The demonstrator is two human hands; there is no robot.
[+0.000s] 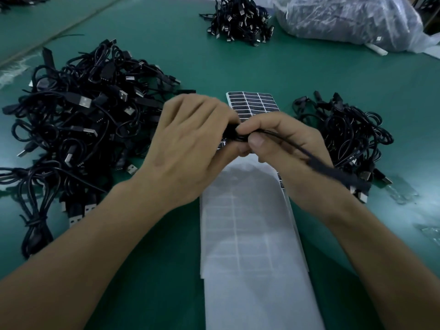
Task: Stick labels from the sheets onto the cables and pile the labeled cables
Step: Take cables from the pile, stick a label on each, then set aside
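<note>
The label may go on crooked or stick to a fingertip, because the fingers hide it and the cable (295,146) trails loose toward the near right. The left hand (195,144) and right hand (283,148) meet, both pinching the cable between them, over the label sheet (252,103).

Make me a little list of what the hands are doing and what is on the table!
Hands: left hand and right hand both pinch one black cable
Labels: label sheet with black labels, behind the hands
Nearest: white sheets with a faint grid
Left: big cable pile
Right: small cable pile
Far away: cable bundle, plastic bag
Table: green table
</note>
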